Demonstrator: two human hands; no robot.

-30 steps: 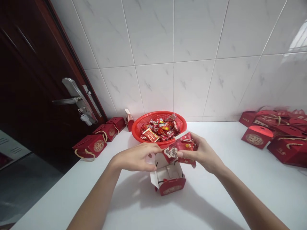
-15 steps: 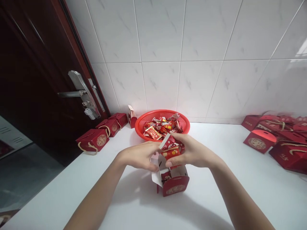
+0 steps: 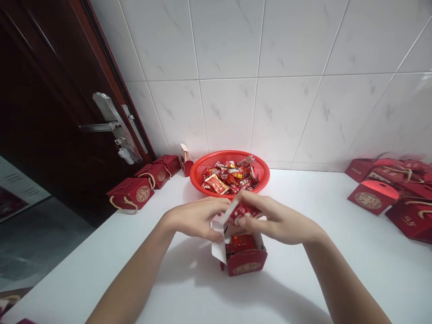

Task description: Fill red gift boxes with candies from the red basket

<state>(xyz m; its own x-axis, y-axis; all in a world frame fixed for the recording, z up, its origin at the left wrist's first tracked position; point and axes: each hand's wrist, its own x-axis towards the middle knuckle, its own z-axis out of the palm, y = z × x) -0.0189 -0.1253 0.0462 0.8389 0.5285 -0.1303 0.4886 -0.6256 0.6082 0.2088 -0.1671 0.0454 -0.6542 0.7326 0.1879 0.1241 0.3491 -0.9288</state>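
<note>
An open red box (image 3: 247, 263) with a gold emblem stands on the white table, its white-lined flaps spread. Inside it lies a red packet (image 3: 243, 243). My left hand (image 3: 197, 218) is closed on the box's left flap, thumb at the white edge. Above the box's far side, my right hand (image 3: 270, 218) holds a red wrapped candy (image 3: 241, 213) between thumb and fingers. Just behind the hands sits a red plastic basket (image 3: 197, 173) with several wrapped candies (image 3: 232, 177) in it.
Several closed red boxes (image 3: 133, 193) with rope handles line the table's left edge. A small open box (image 3: 186, 161) is by the tiled wall. More red boxes (image 3: 373, 196) are piled at the right. A dark door (image 3: 60, 90) is at the left.
A red packet that was in my right hand now lies in the box. My right hand is tilted lower over the box, still with a candy. The view has shifted slightly.
</note>
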